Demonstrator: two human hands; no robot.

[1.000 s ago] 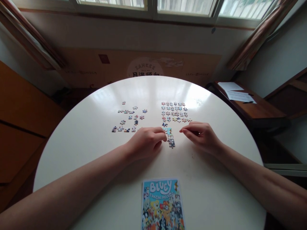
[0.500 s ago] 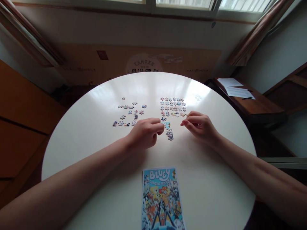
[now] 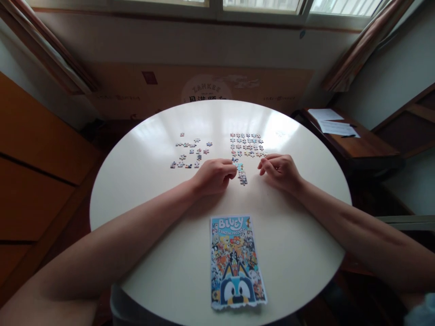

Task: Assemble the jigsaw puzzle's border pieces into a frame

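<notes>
My left hand [image 3: 216, 176] is closed, fingers curled under, its fingertips at the left edge of a small joined strip of jigsaw puzzle pieces [image 3: 243, 177]. Whatever is between those fingers, if anything, is hidden. Light blue pieces top the strip and darker ones lie lower down. To the right, my right hand [image 3: 280, 171] rests low over the table, with thumb and fingers drawn together and no piece showing in them. It is apart from the strip, just below the rows of loose puzzle pieces [image 3: 248, 147].
More loose pieces [image 3: 190, 151] are scattered beyond my left hand. A colourful Bluey picture sheet [image 3: 238, 267] lies near the front edge of the white oval table [image 3: 152, 226]. On the right, a wooden side table [image 3: 363, 140] holds papers [image 3: 336, 128] and pens.
My view has shifted so that the whole picture sheet and the table's front edge show. My right hand's fingers have curled in a little more; my left hand stays by the strip.
</notes>
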